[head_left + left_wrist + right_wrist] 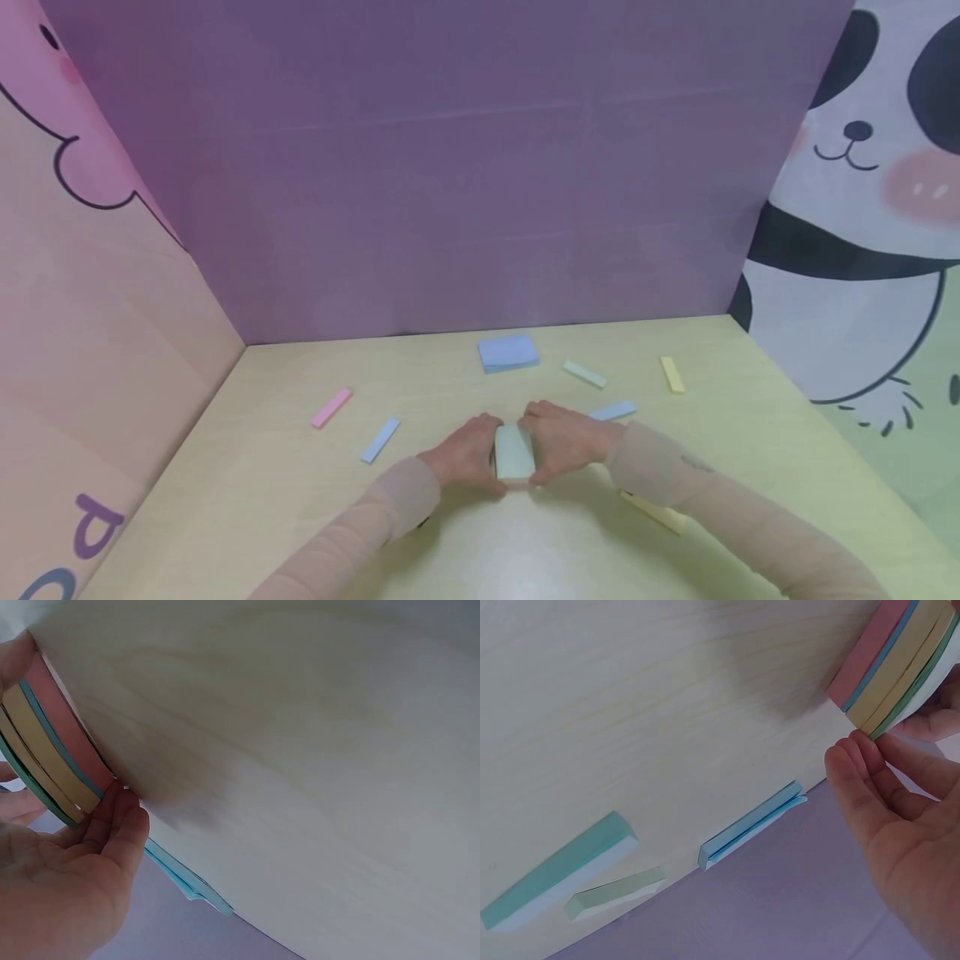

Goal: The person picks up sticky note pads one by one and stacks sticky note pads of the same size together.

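A pink strip (332, 408) lies at the left of the bench (300, 508), with a blue strip (381, 440) nearer and to its right. Next comes the left hand (471, 457), its grip curled about the left side of a layered stack (514, 454), thumb at the near end, fingers toward the far. The stack sits mid-bench between both grips, long axis running near to far, pale green on top, a pink layer lowest; neither hand is nearer. Well beyond it lies a folded blue pad (508, 353). The right hand (562, 440) grips the stack's right side in mirror fashion. Farther right are a pale green strip (584, 374), a second blue strip (618, 410) partly behind the wrist, a near yellow strip (660, 515) under the forearm, and a far yellow strip (672, 375).
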Demonstrator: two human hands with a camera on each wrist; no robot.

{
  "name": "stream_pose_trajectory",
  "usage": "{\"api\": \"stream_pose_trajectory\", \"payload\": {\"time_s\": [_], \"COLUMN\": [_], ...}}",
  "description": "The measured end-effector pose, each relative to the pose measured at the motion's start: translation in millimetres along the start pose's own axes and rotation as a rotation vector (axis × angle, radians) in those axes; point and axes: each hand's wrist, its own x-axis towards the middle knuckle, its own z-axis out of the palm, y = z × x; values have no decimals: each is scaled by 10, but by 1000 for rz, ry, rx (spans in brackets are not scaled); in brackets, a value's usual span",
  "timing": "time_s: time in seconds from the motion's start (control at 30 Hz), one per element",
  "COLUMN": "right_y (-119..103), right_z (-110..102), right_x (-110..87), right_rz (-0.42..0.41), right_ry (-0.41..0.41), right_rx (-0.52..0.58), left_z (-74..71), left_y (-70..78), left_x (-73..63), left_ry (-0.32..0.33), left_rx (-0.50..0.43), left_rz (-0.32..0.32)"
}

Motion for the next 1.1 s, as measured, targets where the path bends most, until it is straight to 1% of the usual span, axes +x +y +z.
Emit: {"api": "stream_pose_trajectory", "payload": {"time_s": [0.23, 0.5, 0.67, 0.9, 1.03, 1.1], "right_y": [-5, 1, 9, 14, 16, 20], "right_z": [4, 10, 19, 29, 34, 28], "right_x": [0, -4, -8, -30, -31, -29], "right_rz": [2, 20, 19, 31, 32, 50], "right_ry": [2, -3, 0, -1, 10, 1], "right_rx": [-4, 17, 16, 30, 21, 10], "left_z": [-3, -3, -9, 1, 3, -2], "left_y": [1, 11, 19, 26, 24, 28], "left_x": [8, -1, -6, -2, -13, -30], "left_ry": [-8, -18, -14, -16, -8, -7], "left_rx": [0, -2, -8, -43, -38, -27], "left_rz": [-15, -23, -22, -15, -8, -9]}}
